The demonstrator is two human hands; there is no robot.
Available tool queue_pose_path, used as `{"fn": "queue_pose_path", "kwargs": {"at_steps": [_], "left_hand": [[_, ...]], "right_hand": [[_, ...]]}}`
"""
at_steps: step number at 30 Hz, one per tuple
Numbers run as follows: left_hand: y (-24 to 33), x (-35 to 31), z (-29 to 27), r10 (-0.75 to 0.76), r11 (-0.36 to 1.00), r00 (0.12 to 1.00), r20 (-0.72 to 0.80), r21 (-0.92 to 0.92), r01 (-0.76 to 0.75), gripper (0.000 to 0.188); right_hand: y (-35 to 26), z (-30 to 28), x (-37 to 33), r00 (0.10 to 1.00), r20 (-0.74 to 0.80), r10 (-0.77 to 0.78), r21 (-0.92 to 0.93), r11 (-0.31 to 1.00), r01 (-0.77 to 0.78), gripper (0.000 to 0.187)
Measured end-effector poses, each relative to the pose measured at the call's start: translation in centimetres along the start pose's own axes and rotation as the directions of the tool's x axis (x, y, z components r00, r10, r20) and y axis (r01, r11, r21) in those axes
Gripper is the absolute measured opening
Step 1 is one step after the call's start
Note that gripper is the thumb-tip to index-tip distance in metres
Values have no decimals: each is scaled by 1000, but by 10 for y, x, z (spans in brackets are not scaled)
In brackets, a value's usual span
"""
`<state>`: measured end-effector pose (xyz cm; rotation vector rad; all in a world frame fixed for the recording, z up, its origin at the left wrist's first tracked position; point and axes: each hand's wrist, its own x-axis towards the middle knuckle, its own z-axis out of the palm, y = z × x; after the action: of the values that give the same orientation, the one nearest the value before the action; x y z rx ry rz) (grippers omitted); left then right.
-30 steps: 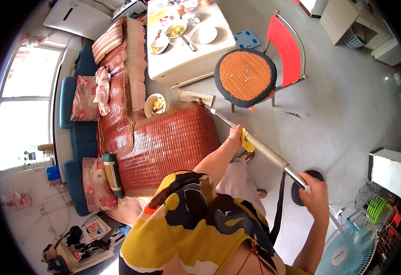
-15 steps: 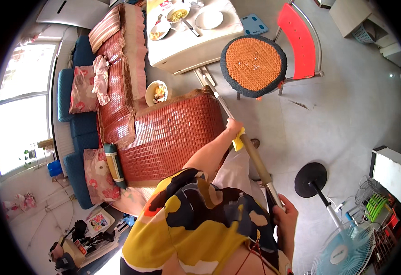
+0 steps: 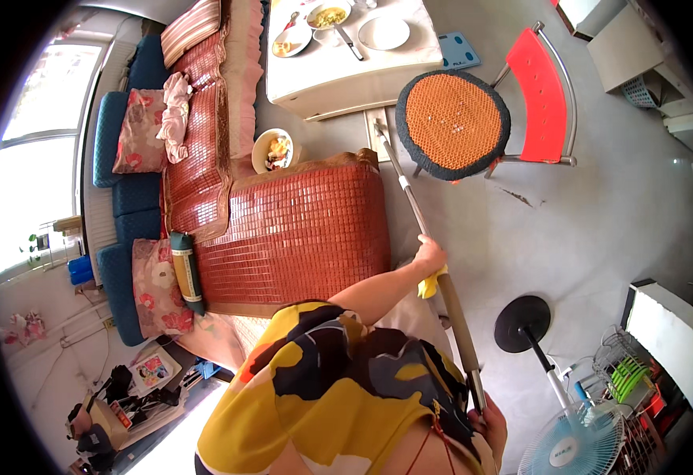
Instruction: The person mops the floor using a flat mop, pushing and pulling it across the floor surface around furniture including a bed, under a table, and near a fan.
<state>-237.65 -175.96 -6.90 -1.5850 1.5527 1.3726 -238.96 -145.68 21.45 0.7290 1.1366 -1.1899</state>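
A long-handled flat mop [image 3: 459,321] runs slantwise from my body toward the floor between the sofa and the table. My left hand [image 3: 430,256] is closed around the upper shaft, with a yellow cloth [image 3: 428,285] at its underside against the tan sleeve of the handle. Lower down, my right hand [image 3: 490,427] is closed on the handle's near end beside my hip. The pale, flat mop head [image 3: 376,136] lies on the floor by the table's base, near the sofa's far corner and the round stool seat.
Left is a sofa with a red tile mat [image 3: 299,229]. A waste bin [image 3: 261,150] stands beside it. Ahead are a table with dishes [image 3: 346,79], an orange-topped seat [image 3: 451,123] and a red chair back [image 3: 538,99]. A standing fan [image 3: 572,443] is at the lower right.
Both hands have drawn the handle nearer my body, and my left hand sits lower in view. The mop head has turned and now lies straighter beside the table. The view has shifted slightly.
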Motion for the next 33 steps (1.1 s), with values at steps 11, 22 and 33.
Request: {"fn": "queue_pose_path", "kwargs": {"at_steps": [11, 22, 33], "left_hand": [[-13, 29, 2, -41, 971, 997, -58, -239, 26, 54], [-66, -21, 89, -153, 978, 974, -169, 119, 174, 41], [-200, -21, 195, -139, 979, 976, -169, 121, 161, 47]], "right_hand": [[26, 4, -9, 998, -57, 11, 183, 983, -1, 54], [145, -74, -26, 987, -162, 12, 327, 944, 43, 33], [217, -169, -81, 991, -134, -12, 99, 995, 26, 47]]}}
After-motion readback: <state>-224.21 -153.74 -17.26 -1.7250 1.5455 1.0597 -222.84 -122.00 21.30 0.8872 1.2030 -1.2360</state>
